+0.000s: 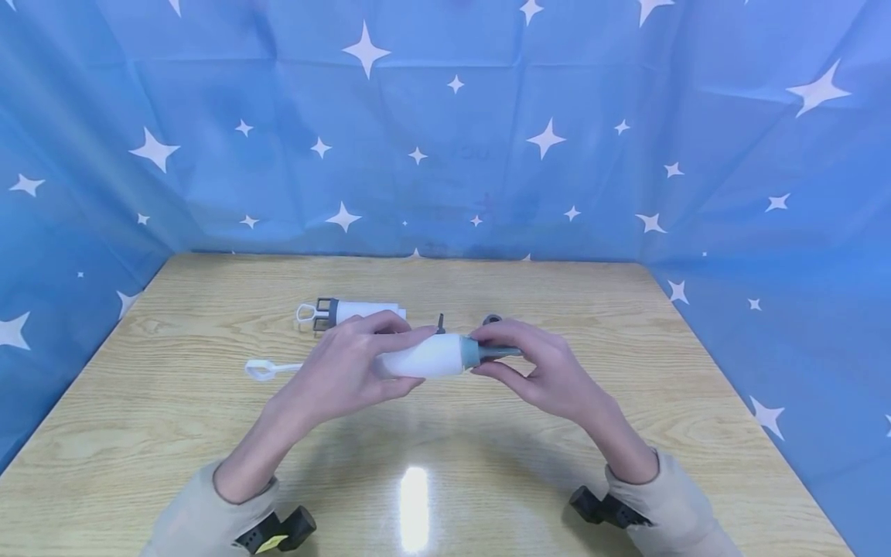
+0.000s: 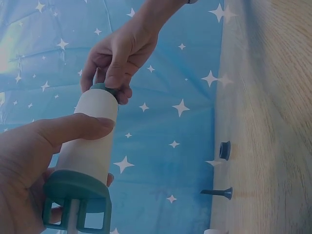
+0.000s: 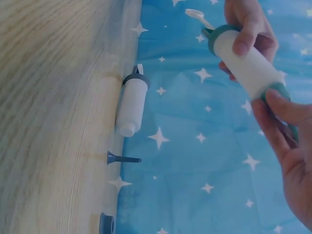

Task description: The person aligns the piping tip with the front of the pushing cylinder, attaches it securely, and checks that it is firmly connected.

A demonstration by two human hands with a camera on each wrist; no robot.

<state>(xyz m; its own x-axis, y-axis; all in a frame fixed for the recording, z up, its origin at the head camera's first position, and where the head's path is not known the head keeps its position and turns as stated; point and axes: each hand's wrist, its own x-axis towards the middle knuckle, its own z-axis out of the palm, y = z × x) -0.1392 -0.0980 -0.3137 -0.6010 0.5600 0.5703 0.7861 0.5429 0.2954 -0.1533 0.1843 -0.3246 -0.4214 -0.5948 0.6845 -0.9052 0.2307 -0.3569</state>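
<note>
My left hand (image 1: 355,360) grips the white barrel (image 1: 431,356) of what looks like an icing syringe, held nearly level above the table. A green collar with an open frame (image 2: 78,187) closes its left end, and the white plunger handle (image 1: 261,370) sticks out past it. At the other end, my right hand (image 1: 546,367) pinches the green cap (image 1: 469,352) between thumb and fingers. From that cap a slim green nozzle (image 1: 503,351) points right, under the palm. The fingers hide part of the cap.
Behind the left hand, a second white syringe (image 1: 369,311) with dark grey-blue fittings lies on the wooden table (image 1: 174,348). A dark flared nozzle (image 3: 122,158) stands upright, with a dark ring cap (image 2: 224,150) to its right. A blue star-patterned curtain (image 1: 445,186) surrounds the table.
</note>
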